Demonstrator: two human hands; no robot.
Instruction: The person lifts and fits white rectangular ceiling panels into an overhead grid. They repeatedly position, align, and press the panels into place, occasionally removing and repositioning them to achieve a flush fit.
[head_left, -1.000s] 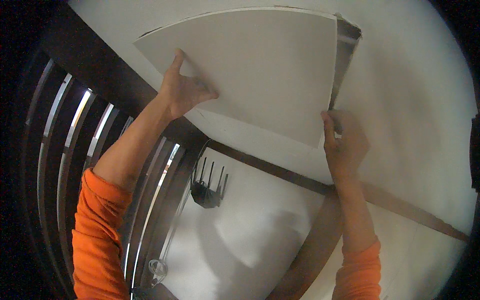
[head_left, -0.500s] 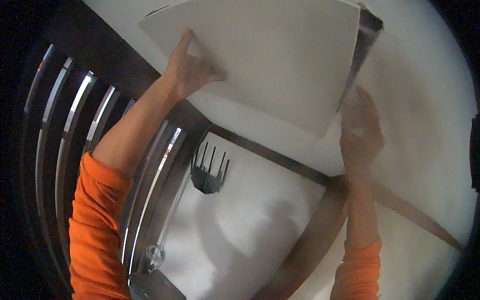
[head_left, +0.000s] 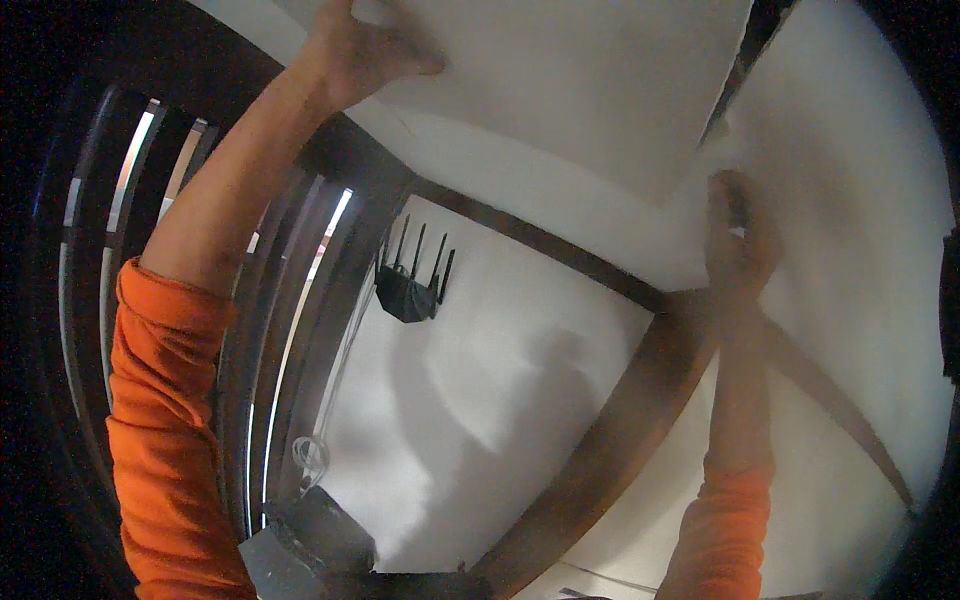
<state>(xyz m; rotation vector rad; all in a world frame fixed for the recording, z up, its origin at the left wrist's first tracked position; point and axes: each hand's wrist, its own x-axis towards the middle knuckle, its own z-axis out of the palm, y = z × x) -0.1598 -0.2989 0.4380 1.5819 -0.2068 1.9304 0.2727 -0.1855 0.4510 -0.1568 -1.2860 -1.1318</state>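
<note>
Overhead, a square white board runs off the top edge, with a rough dark gap along its right side in the white ceiling. My left hand presses on the board's underside near its left edge, thumb and fingers spread apart; the thumb tip is cut off by the frame. My right hand is just below the board's right corner, blurred, with its fingers curled in; whatever they may hold I cannot make out.
A black device with antennas hangs on the white wall. Dark slatted panelling is at the left, with a coiled white cable and a dark angular object lower down. Brown beams frame the wall.
The board and my left hand have moved up in the view, along with the background. My right hand has left the board's edge, moving rightward, and now sits below its corner with curled fingers.
</note>
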